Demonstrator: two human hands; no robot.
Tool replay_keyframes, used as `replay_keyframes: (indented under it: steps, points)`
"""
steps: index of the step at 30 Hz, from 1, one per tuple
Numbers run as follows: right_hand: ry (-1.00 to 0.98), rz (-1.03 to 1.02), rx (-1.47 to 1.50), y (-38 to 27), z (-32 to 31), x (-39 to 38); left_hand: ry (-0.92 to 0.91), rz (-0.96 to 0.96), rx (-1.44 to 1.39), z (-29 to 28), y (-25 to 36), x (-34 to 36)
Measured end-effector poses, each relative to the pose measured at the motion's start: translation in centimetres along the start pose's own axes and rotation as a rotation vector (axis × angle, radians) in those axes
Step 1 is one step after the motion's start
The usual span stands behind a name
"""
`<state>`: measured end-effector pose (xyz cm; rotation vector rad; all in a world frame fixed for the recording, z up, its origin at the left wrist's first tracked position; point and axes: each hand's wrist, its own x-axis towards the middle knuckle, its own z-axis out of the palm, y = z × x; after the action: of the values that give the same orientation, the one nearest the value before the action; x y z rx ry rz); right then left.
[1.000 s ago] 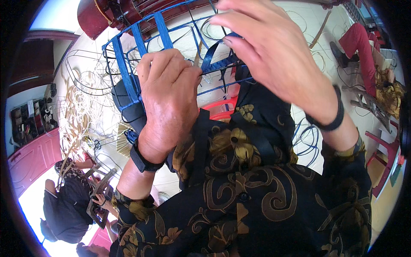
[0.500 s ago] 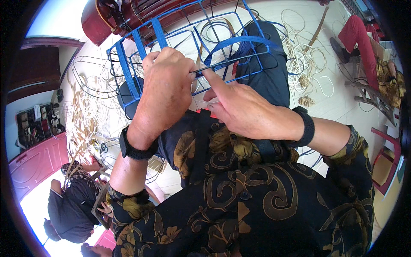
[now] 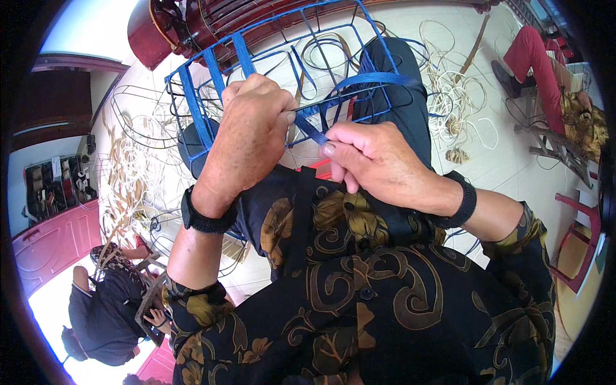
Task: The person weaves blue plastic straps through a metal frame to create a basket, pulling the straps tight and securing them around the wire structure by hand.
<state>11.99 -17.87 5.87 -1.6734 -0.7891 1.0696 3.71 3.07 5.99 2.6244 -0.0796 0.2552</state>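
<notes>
My left hand (image 3: 250, 128) is closed on the frame (image 3: 244, 55) at its near side, thumb pressed to a rail, and my right hand (image 3: 386, 162) pinches the strip (image 3: 312, 131) between thumb and fingertips.

Beneath everything spreads the pale floor (image 3: 497, 170). At its far edge stands dark red furniture (image 3: 145, 33). Near its lower left corner a co-worker in black (image 3: 102, 317) has a hand on a brown wooden frame; by its right edge I see a red trouser leg (image 3: 538, 67). A heap of cane (image 3: 122, 189) runs down the floor's left side, and pale strands (image 3: 443, 96) lie in loops right of my knee.

The blue frame itself sits over my knees, its near left corner by my left knee, its right end above my right one. Blue bands cross its left end side by side; a loose band (image 3: 366, 78) arches over its right part. Both my wrists wear black wristbands (image 3: 208, 221). Smallest is the blue strip, slanting from the near rail, just beside my left thumb, into my right fingers.
</notes>
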Motion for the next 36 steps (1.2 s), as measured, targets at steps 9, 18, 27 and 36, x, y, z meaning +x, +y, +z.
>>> replay_keyframes:
  steps: [9, 18, 27, 36]
  points:
    - [-0.102, 0.192, 0.305, -0.8, -1.5, -3.1, 0.169, 0.122, 0.081, 0.3, 0.4, -1.1]
    - [-0.075, -0.166, 0.04, -1.0, -2.6, -4.7, 0.474, 0.157, 0.287, 3.3, 0.5, -2.1]
    - [-0.154, -0.653, -0.166, -3.3, -3.6, -4.7, 0.591, 0.218, 0.266, 4.0, 0.3, -1.4]
    - [-0.409, -0.707, 0.182, -8.3, -8.5, -9.3, 0.567, 0.226, 0.196, 3.7, 0.6, -1.2]
